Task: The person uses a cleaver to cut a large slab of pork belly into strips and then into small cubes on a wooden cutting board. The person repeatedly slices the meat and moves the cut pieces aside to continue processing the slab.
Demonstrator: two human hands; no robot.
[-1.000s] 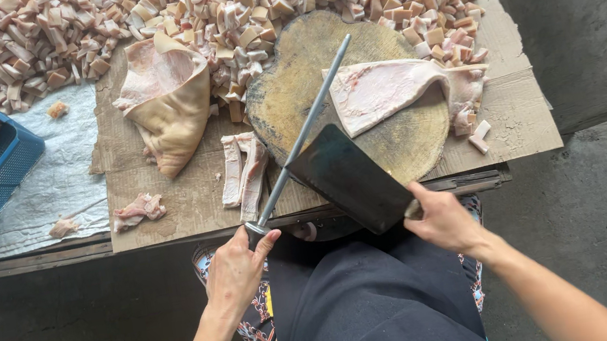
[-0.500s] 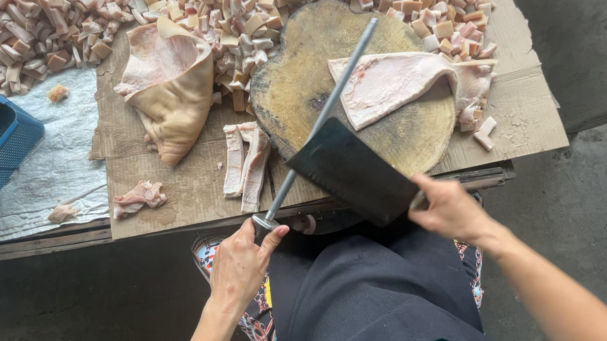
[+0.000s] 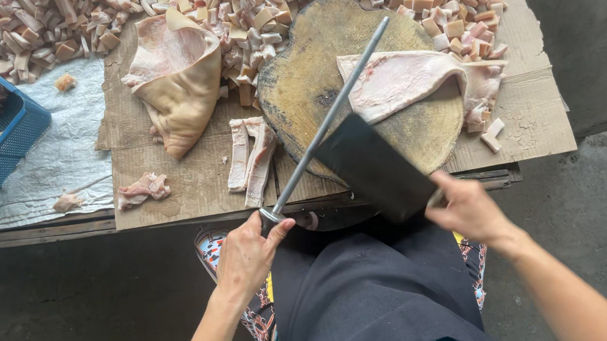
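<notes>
Left hand (image 3: 245, 256) clenches the handle of a honing steel (image 3: 328, 121); right hand (image 3: 468, 209) grasps a dark cleaver (image 3: 375, 167), its blade laid against the rod just beyond both grips. Both tools look rigid and heavy, best held by their handles. Farther off, a pale skin slab (image 3: 399, 80) lies on the round chopping block (image 3: 309, 54).

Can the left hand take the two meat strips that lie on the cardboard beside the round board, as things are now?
Probably not at once: the left hand grips the sharpening rod. The meat strips lie close, uncovered.
</notes>
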